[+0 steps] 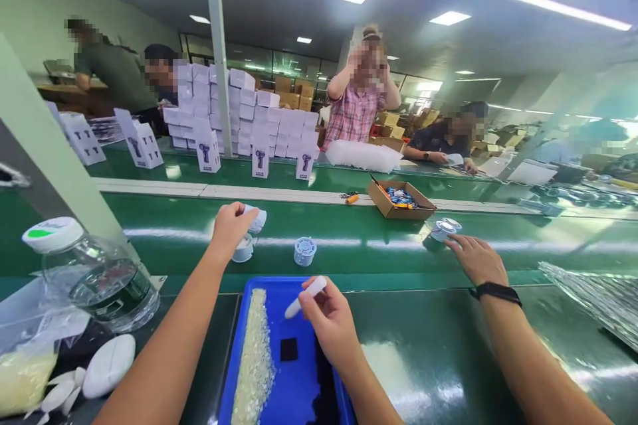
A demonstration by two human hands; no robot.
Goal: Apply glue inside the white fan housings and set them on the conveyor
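Observation:
My left hand (232, 229) reaches over the green belt, its fingers pinched on a light-blue round plastic part (257, 220). Just below it, a similar round part (243, 250) sits on the belt, close to my fingers. A third round part (305, 251), with a spoked top, stands between my two hands. Over the blue tray (246, 302), my right hand (331, 319) is closed around a white pen-like stick (306, 297), its tip pointing down to the left. Small pale clear pieces (256, 358) and a black square (288, 349) lie in the tray.
At right, a co-worker's hand with a black wristband (478, 262) touches round parts (445, 229). A cardboard box (401, 202) of small parts stands on the belt. A large water bottle (100, 279) and white mouse-shaped object (109, 365) are left. White boxes (244, 113) and people are beyond.

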